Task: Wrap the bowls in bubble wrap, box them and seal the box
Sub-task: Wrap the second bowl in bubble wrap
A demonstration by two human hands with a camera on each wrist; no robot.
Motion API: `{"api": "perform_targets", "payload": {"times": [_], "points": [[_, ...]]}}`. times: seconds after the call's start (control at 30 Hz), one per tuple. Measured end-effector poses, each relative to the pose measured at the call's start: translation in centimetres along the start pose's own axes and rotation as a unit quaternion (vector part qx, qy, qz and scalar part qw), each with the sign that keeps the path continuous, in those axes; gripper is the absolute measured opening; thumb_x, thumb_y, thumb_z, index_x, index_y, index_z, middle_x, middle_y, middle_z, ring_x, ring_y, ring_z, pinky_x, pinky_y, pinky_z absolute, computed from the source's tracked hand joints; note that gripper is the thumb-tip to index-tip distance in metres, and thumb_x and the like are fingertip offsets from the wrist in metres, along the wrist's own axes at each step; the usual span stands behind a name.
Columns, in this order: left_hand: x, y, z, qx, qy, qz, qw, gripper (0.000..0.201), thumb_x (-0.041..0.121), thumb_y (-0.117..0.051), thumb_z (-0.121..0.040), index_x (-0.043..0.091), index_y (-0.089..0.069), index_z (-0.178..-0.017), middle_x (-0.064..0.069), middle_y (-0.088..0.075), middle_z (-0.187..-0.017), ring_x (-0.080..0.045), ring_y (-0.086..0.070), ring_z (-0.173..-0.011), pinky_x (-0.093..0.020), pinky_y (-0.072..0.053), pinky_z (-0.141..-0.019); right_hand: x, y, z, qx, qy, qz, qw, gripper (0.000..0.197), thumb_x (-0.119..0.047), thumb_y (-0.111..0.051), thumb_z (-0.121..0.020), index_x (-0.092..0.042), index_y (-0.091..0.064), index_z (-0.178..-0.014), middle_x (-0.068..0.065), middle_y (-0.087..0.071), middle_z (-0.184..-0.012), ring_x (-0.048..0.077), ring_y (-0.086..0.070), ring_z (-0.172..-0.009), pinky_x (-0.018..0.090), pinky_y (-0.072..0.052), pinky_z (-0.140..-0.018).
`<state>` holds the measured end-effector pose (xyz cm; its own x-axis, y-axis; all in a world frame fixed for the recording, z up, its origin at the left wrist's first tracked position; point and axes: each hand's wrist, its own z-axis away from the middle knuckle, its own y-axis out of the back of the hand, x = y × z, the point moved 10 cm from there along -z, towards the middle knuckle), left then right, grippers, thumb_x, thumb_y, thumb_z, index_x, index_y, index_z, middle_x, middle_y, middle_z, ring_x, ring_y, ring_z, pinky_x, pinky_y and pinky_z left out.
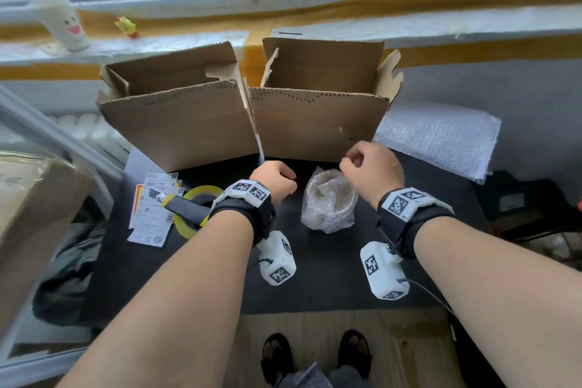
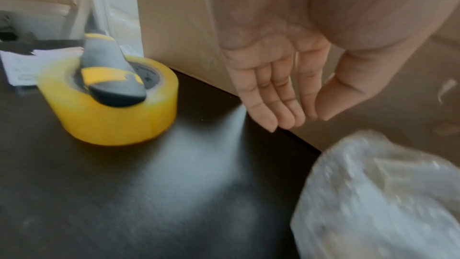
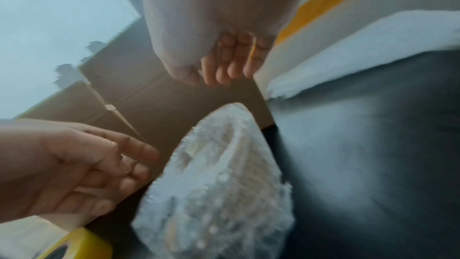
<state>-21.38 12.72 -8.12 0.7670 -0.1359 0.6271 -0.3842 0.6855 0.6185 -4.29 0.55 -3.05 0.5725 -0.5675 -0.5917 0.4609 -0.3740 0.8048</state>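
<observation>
Above wrapped bowl (image 1: 329, 198), both hands empty.

A wrapped bowl (image 1: 329, 198) sits mid-counter (image 1: 330, 277). At its 12 o'clock stand two open boxes (image 1: 318, 123), side by side. At 9 o'clock a tape roll (image 1: 192, 214) carries a knife (image 1: 185, 208); paper slips (image 1: 154, 211) lie beyond. Bubble wrap (image 1: 441, 138) lies at 2 o'clock.
</observation>
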Motion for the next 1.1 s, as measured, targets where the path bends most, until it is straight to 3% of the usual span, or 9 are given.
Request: {"api": "perform_targets", "payload": {"times": [0.1, 0.2, 0.4, 0.5, 0.6, 0.73, 0.83, 0.93, 1.1], "points": [[-1.7, 3.1, 0.8, 0.039, 0.011, 0.004, 0.999, 0.021, 0.009, -0.056, -0.078, 0.028, -0.064, -0.075, 0.005, -0.063, -0.073, -0.021, -0.063, -0.075, -0.032, -0.057, -0.075, -4.1, -0.7, -0.2, -0.021, 0.046, -0.033, 0.998, 0.013, -0.026, -0.057, -0.082, -0.022, -0.064, -0.071, -0.007, -0.061, -0.066, 0.02, -0.059, -0.073, 0.028, -0.047, -0.066], [-5.1, 6.9, 1.9, 0.106, 0.046, 0.02, 0.993, 0.02, 0.012, -0.055, -0.075, 0.027, -0.064, -0.067, 0.01, -0.062, -0.065, -0.022, -0.065, -0.076, -0.031, -0.057, -0.074, -7.8, -4.1, 0.1, -0.091, 0.07, -0.052, 0.992, 0.014, -0.022, -0.059, -0.081, -0.021, -0.065, -0.069, -0.006, -0.064, -0.067, 0.021, -0.062, -0.076, 0.028, -0.049, -0.071], [-14.6, 13.1, 4.9, 0.208, 0.157, -0.017, 0.965, 0.01, 0.013, -0.056, -0.084, 0.016, -0.065, -0.088, -0.005, -0.065, -0.087, -0.029, -0.063, -0.093, -0.028, -0.043, -0.072, -10.7, -13.7, 2.4, -0.237, 0.023, -0.074, 0.968, 0.017, -0.028, -0.063, -0.084, -0.012, -0.067, -0.078, 0.007, -0.071, -0.071, 0.028, -0.071, -0.074, 0.042, -0.059, -0.073], [-18.6, 13.5, 5.4, 0.184, 0.211, -0.015, 0.96, 0.018, 0.013, -0.054, -0.084, 0.001, -0.064, -0.093, -0.019, -0.069, -0.091, -0.035, -0.067, -0.087, -0.032, -0.047, -0.068, -11.4, -17.8, 4.2, -0.306, -0.007, -0.062, 0.95, 0.026, -0.039, -0.066, -0.085, -0.013, -0.062, -0.091, 0.009, -0.072, -0.08, 0.026, -0.073, -0.074, 0.04, -0.061, -0.071], [-20.7, 12.2, 4.9, 0.142, 0.227, 0.024, 0.963, 0.02, 0.02, -0.058, -0.076, 0.004, -0.064, -0.086, -0.017, -0.069, -0.089, -0.035, -0.068, -0.083, -0.039, -0.057, -0.079, -12.4, -19.8, 5.2, -0.311, -0.02, -0.075, 0.947, 0.037, -0.04, -0.073, -0.081, -0.012, -0.057, -0.098, 0.007, -0.068, -0.088, 0.024, -0.073, -0.077, 0.039, -0.062, -0.067], [-21.4, 9.7, 3.5, 0.091, 0.21, 0.071, 0.971, 0.028, 0.024, -0.062, -0.064, 0.01, -0.062, -0.087, -0.019, -0.068, -0.089, -0.034, -0.067, -0.084, -0.045, -0.058, -0.079, -12.8, -21.9, 5.8, -0.322, -0.048, -0.089, 0.941, 0.046, -0.035, -0.082, -0.073, -0.014, -0.047, -0.094, 0.009, -0.069, -0.085, 0.026, -0.074, -0.076, 0.042, -0.062, -0.067], [-21.3, 9.3, 3.1, 0.086, 0.201, 0.069, 0.973, 0.021, 0.02, -0.067, -0.074, 0.01, -0.06, -0.091, -0.017, -0.068, -0.091, -0.034, -0.067, -0.084, -0.042, -0.058, -0.079, -12.3, -22.6, 5.6, -0.324, -0.085, -0.123, 0.934, 0.04, -0.023, -0.082, -0.075, -0.014, -0.047, -0.091, 0.015, -0.071, -0.085, 0.027, -0.074, -0.071, 0.044, -0.061, -0.071], [-21.5, 9.5, 2.7, 0.085, 0.199, 0.037, 0.976, 0.024, 0.023, -0.068, -0.074, 0.007, -0.06, -0.091, -0.016, -0.069, -0.091, -0.03, -0.065, -0.079, -0.037, -0.057, -0.077, -11.9, -22.7, 5.5, -0.34, -0.125, -0.187, 0.913, 0.026, -0.012, -0.076, -0.082, -0.012, -0.052, -0.091, 0.016, -0.069, -0.085, 0.023, -0.07, -0.065, 0.036, -0.06, -0.067], [-21.2, 9.3, 2.8, 0.071, 0.213, 0.024, 0.974, 0.015, 0.019, -0.063, -0.075, 0.01, -0.051, -0.078, -0.016, -0.067, -0.089, -0.034, -0.067, -0.079, -0.043, -0.058, -0.079, -11.1, -21.2, 5.1, -0.321, -0.207, -0.332, 0.863, 0.022, -0.002, -0.063, -0.091, 0.003, -0.057, -0.112, 0.018, -0.065, -0.084, 0.02, -0.068, -0.065, 0.023, -0.059, -0.057]]}}
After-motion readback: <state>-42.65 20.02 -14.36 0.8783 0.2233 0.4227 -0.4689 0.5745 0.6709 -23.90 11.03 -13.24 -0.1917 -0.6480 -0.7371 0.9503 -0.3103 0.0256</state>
